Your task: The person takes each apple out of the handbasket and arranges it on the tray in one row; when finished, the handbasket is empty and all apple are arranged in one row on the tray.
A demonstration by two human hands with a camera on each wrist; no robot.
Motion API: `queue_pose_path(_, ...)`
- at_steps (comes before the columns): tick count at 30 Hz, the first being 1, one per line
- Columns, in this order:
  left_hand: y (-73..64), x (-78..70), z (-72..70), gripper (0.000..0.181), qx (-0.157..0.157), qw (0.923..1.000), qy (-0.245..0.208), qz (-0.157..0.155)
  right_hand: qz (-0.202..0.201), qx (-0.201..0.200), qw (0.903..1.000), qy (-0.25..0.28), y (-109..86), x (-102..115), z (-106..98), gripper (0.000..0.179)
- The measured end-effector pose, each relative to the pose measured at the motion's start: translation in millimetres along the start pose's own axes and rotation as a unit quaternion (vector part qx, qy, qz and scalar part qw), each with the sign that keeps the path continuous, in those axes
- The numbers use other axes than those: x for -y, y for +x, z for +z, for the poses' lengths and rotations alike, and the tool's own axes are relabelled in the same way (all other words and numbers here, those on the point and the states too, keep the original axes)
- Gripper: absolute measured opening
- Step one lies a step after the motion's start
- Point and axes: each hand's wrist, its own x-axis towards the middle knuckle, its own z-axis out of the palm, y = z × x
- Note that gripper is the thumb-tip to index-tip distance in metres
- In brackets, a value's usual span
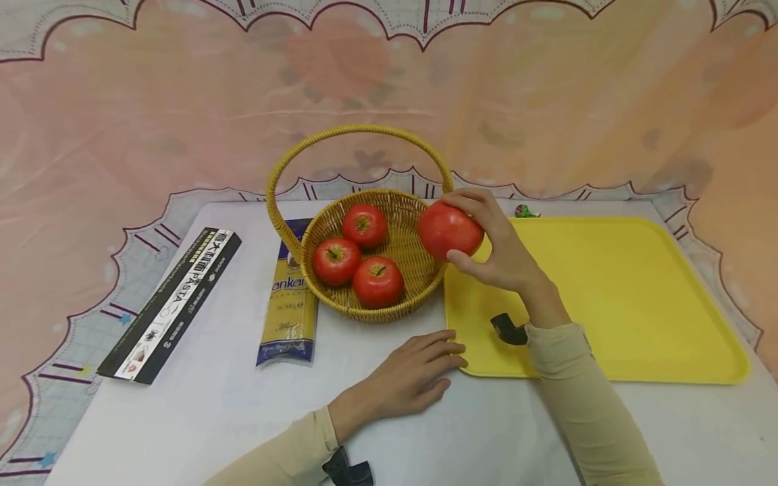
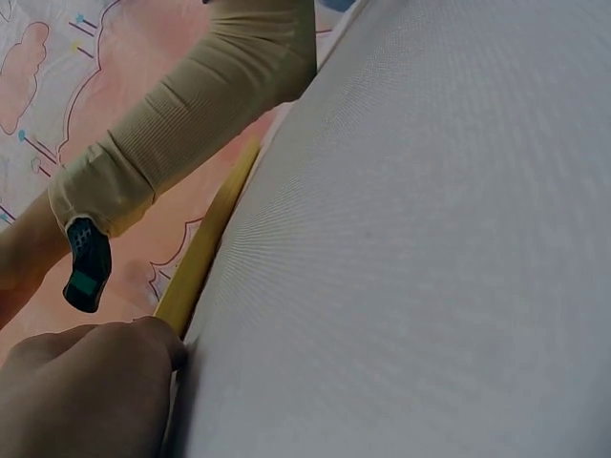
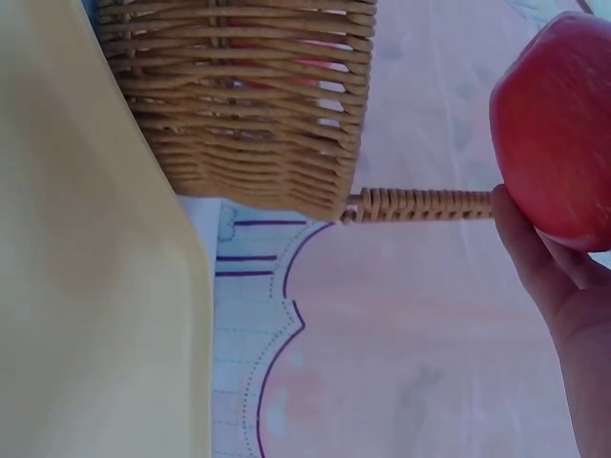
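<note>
My right hand (image 1: 486, 233) grips a red apple (image 1: 448, 231) at the right rim of the wicker basket (image 1: 413, 270), above the tray's left edge. Seen from the right wrist, this apple (image 3: 558, 134) is held up higher than the basket's side, beside the handle (image 3: 430, 204). Three more red apples lie inside the basket, such as the front apple (image 1: 378, 282). My left hand (image 1: 419, 371) rests palm down on the white table, its fingers spread and their tips over the near left corner of the yellow tray (image 1: 620, 304).
A blue and yellow pasta packet (image 1: 288, 310) lies partly under the basket's left side. Farther left is a long black and white pasta box (image 1: 173, 304). A small green and red wrapped item (image 1: 524, 211) sits behind the tray. Patterned cloth (image 1: 213, 121) hangs at the back.
</note>
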Motion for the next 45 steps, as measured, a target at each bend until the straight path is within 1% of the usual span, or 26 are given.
queue_pose_path(2,-0.5,0.7,-0.5,0.033,0.002,1.0,0.0,0.001,-0.001,-0.007,1.0,-0.003,-0.7,2,-2,0.066)
queue_pose_path(6,-0.6,1.4,-1.7,0.033,0.004,1.0,0.001,0.002,-0.002,-0.024,0.9996,-0.012,1.2,16,-8,0.063)
queue_pose_path(9,0.0,0.0,0.0,0.033,-0.001,1.0,-0.004,0.007,0.005,-0.03,0.9994,-0.018,0.7,28,-14,0.062)
queue_pose_path(11,0.2,-1.2,1.3,0.033,-0.002,0.9999,-0.009,0.008,0.009,-0.028,0.9994,-0.02,-1.1,29,-16,0.062)
queue_pose_path(16,0.9,-1.6,1.1,0.032,-0.004,0.9999,-0.015,-0.001,0.014,-0.03,0.9993,-0.017,-0.8,28,-18,0.063)
queue_pose_path(20,0.1,-1.9,2.2,0.031,-0.01,0.9997,-0.022,0.002,0.027,-0.038,0.9988,-0.018,-2.1,24,-21,0.065)
queue_pose_path(26,2.6,-1.3,4.1,0.03,-0.019,0.9998,-0.01,0.003,0.042,-0.048,0.9975,-0.033,-2.3,15,-27,0.065)
queue_pose_path(32,2.9,0.1,0.8,0.028,-0.028,0.9995,-0.016,-0.003,0.052,-0.048,0.9968,-0.038,-2.4,1,-26,0.068)
queue_pose_path(35,2.7,-0.5,-0.5,0.027,-0.03,0.9994,-0.019,-0.004,0.06,-0.041,0.9966,-0.04,-4.2,-14,-27,0.071)
queue_pose_path(38,2.6,-1.0,0.3,0.028,-0.026,0.9995,-0.019,-0.004,0.08,-0.03,0.9951,-0.049,-7.7,-29,-28,0.076)
queue_pose_path(41,2.6,-1.5,0.8,0.028,-0.021,0.9996,-0.018,-0.005,0.102,-0.021,0.9926,-0.062,-11.1,-36,-29,0.078)
queue_pose_path(45,2.7,-2.1,-0.4,0.029,-0.011,0.9998,-0.017,-0.007,0.126,-0.009,0.9889,-0.078,-15.2,-41,-30,0.074)
